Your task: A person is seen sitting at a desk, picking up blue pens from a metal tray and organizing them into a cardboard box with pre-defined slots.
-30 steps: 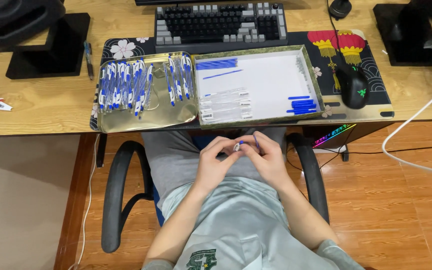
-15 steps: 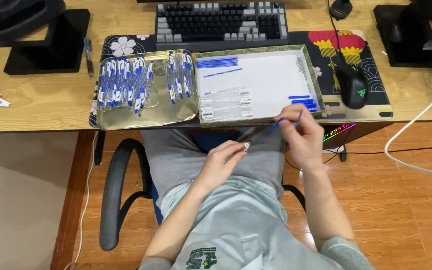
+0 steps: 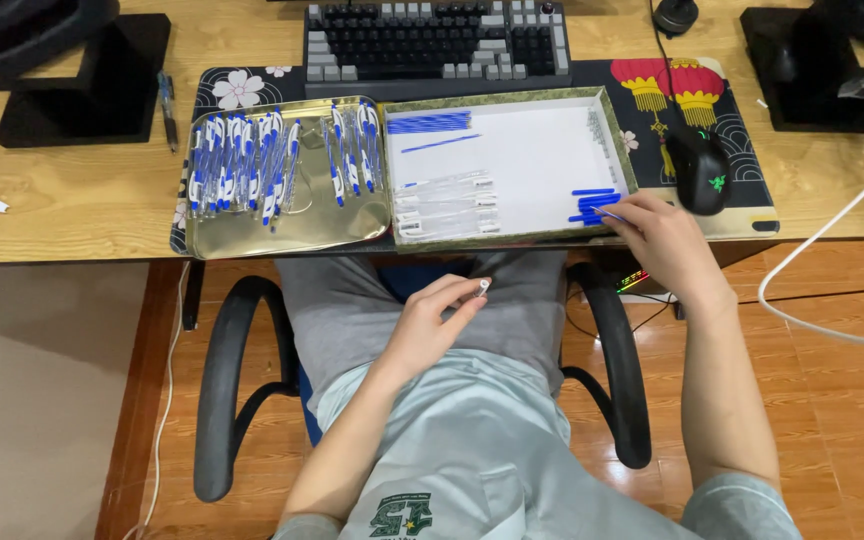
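The scene is brightly and evenly lit from above, with soft, short shadows. The gold tray on the desk throws a dull glare off its bare metal. The white tray is nearly washed out. Focus is sharp across the middle; small parts are too fine to resolve. The desk edge bows slightly, showing wide-angle distortion toward the corners. Under the desk, the floor gleams faintly.
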